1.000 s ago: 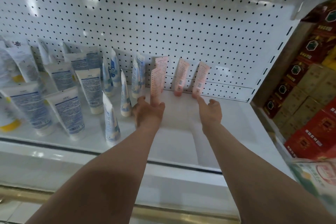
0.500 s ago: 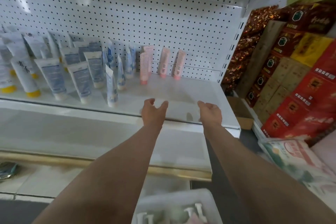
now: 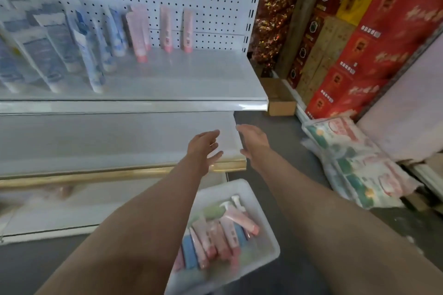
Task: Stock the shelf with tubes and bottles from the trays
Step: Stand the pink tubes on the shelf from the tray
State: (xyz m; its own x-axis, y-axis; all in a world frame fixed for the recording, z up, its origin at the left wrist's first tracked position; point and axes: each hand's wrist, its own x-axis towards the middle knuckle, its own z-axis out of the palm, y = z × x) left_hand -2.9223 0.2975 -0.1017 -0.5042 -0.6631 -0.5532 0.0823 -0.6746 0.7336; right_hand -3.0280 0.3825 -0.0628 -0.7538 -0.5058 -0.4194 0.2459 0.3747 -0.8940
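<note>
Hovering both hands, left (image 3: 203, 148) and right (image 3: 254, 140), empty with fingers loosely spread above the tray (image 3: 261, 201), I judge they're ready to grab more pink tubes (image 3: 225, 235) for the shelf (image 3: 191, 79), where matching tubes stand.

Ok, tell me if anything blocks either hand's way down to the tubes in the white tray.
Nothing visible does. The left hand and right hand hang open and empty above the white tray, which has no lid. The pink tubes lie exposed on top; the forearms hide part of the tray.
</note>
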